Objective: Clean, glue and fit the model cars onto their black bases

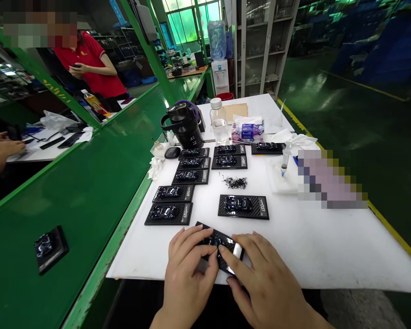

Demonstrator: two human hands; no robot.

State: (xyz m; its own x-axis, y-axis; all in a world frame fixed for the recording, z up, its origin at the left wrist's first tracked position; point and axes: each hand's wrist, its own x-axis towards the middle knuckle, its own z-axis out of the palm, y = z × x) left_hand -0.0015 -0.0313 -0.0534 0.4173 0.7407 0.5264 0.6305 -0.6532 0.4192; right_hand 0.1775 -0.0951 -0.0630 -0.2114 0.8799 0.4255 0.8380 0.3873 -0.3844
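Desk (329,246) bare from 1 to 4 o'clock of both hands; black plaques (243,206) at 12, plaque rows (173,203) at 11, obstruct forward passage

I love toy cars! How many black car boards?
11 car boards: nine on white table, one between left hand and right hand, one on green belt. Others may hide.

No legible text anywhere
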